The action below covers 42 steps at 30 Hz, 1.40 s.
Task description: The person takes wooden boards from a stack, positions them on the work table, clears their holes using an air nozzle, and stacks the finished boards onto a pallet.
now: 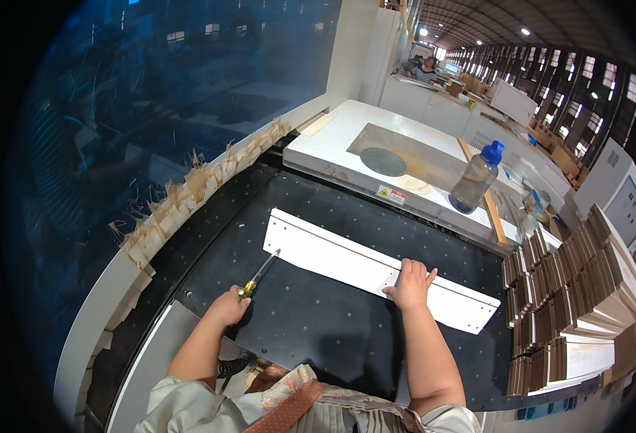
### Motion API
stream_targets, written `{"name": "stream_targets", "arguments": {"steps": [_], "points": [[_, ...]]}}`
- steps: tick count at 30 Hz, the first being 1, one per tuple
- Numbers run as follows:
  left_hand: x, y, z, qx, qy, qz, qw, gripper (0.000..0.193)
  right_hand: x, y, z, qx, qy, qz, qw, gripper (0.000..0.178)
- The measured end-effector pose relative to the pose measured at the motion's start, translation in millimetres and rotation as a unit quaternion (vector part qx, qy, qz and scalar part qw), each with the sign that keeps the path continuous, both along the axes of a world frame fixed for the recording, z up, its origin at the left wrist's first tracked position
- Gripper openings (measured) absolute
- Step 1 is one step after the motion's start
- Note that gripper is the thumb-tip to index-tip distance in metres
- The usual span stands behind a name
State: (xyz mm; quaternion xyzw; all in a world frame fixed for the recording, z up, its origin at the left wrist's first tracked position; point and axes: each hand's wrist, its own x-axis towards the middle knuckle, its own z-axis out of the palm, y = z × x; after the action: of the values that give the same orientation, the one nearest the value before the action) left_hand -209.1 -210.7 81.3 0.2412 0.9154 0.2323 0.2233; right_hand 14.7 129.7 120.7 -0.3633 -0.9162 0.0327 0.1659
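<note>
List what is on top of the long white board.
The right hand rests on the board; whatever it covers there cannot be seen. A screwdriver in the left hand has its tip at the board's left end.

Left hand (230, 306) curls in a grip; right hand (410, 286) rests, fingers (407, 266) spread.

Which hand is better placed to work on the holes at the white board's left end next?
Probably the left hand: it holds a yellow-handled tool, its tip right at that end of the white board. The right hand rests farther right on the board and holds no tool.
</note>
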Motion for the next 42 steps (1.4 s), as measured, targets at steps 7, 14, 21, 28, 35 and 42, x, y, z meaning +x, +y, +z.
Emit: {"name": "stream_targets", "arguments": {"steps": [7, 14, 21, 28, 35, 42], "points": [[1, 1, 6, -0.008, 0.005, -0.012, 1.000, 0.047, 2, 3, -4, 0.004, 0.006, 0.005, 1.000, 0.084], [-15, -12, -6, 0.009, -0.013, 0.021, 1.000, 0.051, -1, 3, 0, 0.001, -0.003, 0.001, 1.000, 0.083], [-15, -12, 5, 0.025, -0.028, 0.051, 0.998, 0.052, 0, 1, -1, -0.002, 0.001, -0.001, 1.000, 0.083], [-17, -10, 8, 0.003, -0.048, 0.030, 0.998, 0.057, 0, 1, -2, -0.003, 0.000, -0.002, 1.000, 0.084], [-12, -4, 11, 0.012, -0.027, 0.045, 0.999, 0.047, 1, -1, 1, -0.002, -0.008, -0.004, 1.000, 0.082], [4, -9, 23, -0.027, 0.028, -0.035, 0.999, 0.041, 1, -3, 2, -0.005, -0.018, -0.015, 1.000, 0.082]]}}
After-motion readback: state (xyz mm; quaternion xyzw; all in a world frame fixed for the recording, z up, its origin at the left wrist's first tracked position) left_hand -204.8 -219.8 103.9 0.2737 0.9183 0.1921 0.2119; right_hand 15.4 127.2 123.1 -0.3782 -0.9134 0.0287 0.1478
